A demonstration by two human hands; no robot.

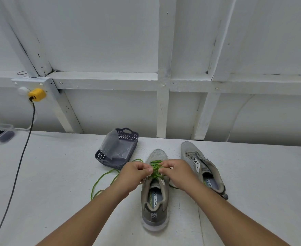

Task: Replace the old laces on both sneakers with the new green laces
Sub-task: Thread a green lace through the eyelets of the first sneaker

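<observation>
At the far left a clear plastic tub (0, 134) sits on the white table (57, 174), and a dark cable (22, 157) runs down from a yellow plug (36, 95) on the wall. Right of these, a dark openwork basket (118, 148) lined with clear plastic stands just beside the toe of the nearer sneaker.

The free length of the green lace (102, 178) loops loosely over the table to the left of the left hand (135, 172). That hand has its fingers curled, pinching the lace at the eyelets. The grey sneaker (155, 192) being laced lies toe away from the person, with green crossings already over its tongue. The right hand (176, 172) is curled as well and pinches the lace from the other side; exactly which strand each finger holds cannot be told.

The lace looks soft, light and limp, so it probably answers best to a pinch close to its stiff tip, near the eyelet. The shoe is light and may slide unless steadied.

At the right, the second sneaker (203, 167) lies angled, apparently without a lace.
</observation>
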